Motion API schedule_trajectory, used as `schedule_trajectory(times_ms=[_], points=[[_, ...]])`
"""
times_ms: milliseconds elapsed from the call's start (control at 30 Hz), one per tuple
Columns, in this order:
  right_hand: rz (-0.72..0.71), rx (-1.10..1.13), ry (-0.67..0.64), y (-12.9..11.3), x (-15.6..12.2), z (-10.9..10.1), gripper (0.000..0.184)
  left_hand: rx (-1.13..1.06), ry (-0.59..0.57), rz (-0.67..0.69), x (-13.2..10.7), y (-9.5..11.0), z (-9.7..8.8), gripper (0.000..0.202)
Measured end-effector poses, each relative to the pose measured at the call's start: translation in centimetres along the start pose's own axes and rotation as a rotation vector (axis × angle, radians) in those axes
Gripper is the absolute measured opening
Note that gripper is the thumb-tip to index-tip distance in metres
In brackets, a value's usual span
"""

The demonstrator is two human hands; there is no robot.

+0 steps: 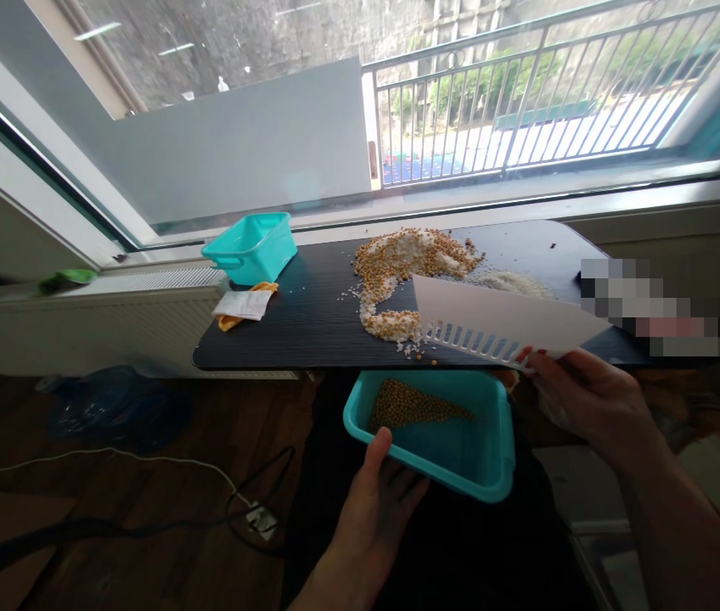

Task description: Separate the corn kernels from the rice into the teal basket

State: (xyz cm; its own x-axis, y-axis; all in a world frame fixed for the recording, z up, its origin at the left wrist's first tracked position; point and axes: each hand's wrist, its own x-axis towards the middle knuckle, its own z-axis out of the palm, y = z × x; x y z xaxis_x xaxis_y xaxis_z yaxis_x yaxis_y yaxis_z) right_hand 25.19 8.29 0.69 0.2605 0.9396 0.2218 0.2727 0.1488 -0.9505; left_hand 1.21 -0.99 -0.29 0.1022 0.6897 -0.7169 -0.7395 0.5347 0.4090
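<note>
My left hand (376, 501) grips the near rim of a teal plastic basin (462, 454), thumb over the edge, fingers underneath. The basin sits just below the table's front edge, with yellowish round beans (407, 403) along its far left side. In my right hand (595, 399) is a flat white plastic sheet (506, 314) with a row of slots, pinched at its right end. The sheet's left end touches or nearly touches a curved heap of beans mixed with white grains (398, 263). Some loose grains lie near the slots.
A second teal basin (258, 246) stands at the back left of the dark table (309, 322). Beside it lies an orange cloth with a white paper (245, 304). A scatter of white grains (516, 283) is behind the sheet. Cables (111, 530) run across the floor.
</note>
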Motion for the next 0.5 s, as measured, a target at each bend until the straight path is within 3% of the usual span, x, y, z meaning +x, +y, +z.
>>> schedule_trajectory(times_ms=[133, 367, 500], points=[[0.040, 0.001, 0.021, -0.5, -0.6, 0.0, 0.033, 0.011, -0.011, -0.009, 0.0, -0.2, 0.0, 0.050], [0.032, -0.013, -0.132, -2.0, -1.4, -0.5, 0.037, 0.005, -0.002, 0.001, -0.1, -0.1, 0.0, 0.048], [0.029, -0.004, -0.086, -1.7, -1.1, -0.1, 0.036, 0.008, 0.023, 0.006, -0.1, -0.2, 0.0, 0.048]])
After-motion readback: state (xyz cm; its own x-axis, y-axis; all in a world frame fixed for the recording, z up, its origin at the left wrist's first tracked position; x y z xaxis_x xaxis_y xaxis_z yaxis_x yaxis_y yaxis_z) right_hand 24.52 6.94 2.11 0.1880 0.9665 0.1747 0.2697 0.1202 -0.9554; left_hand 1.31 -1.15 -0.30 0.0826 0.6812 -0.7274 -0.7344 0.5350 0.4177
